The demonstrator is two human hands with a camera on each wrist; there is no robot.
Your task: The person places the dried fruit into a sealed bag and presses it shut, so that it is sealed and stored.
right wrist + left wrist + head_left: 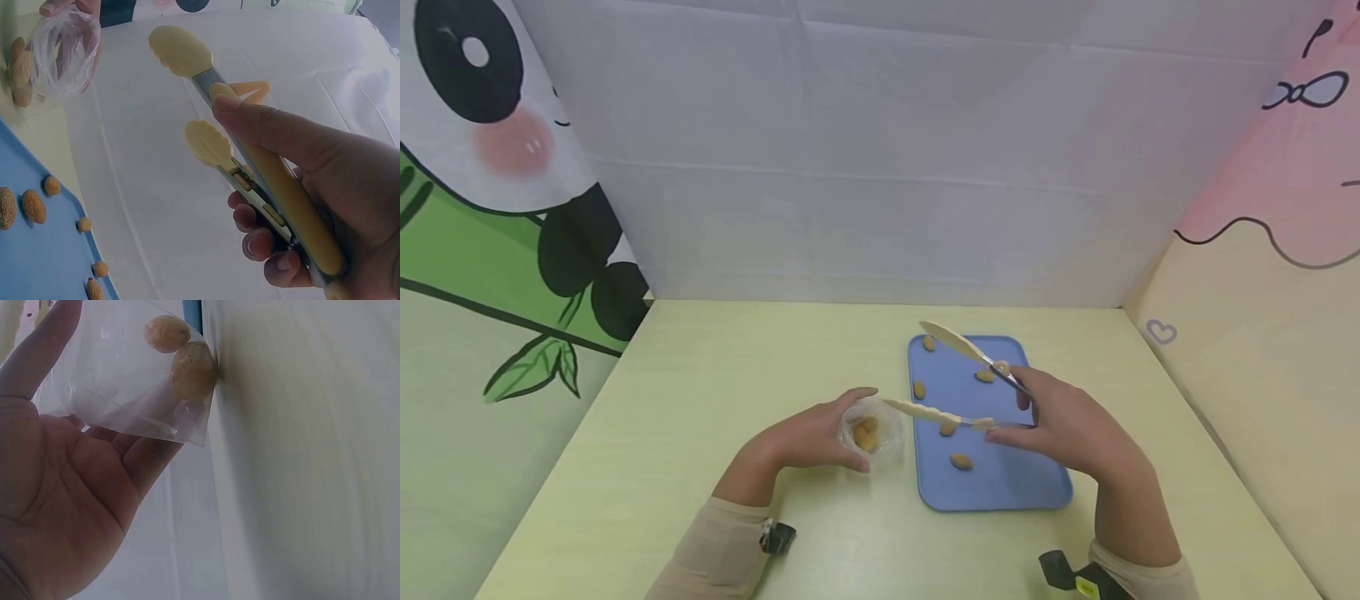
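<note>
My left hand [812, 433] is curled round a clear plastic bag [889, 437] that stands upright with its mouth open. Inside the bag lie several brown oval nuts [867, 433], also visible through its side in the left wrist view. My right hand [1075, 421] holds cream-and-metal tongs [294, 206], thumb on one arm and fingers along the other. The tongs' scalloped tips are spread apart with nothing between them. In the head view one tip lies near the bag's rim, and the other is over the far part of the blue tray [1000, 487].
Several oval nuts [961, 461] are scattered on the tray, which lies right of the bag on the pale yellow table [737, 358]. A white cloth wall [880, 233] rises behind the table, with printed cloth on both sides.
</note>
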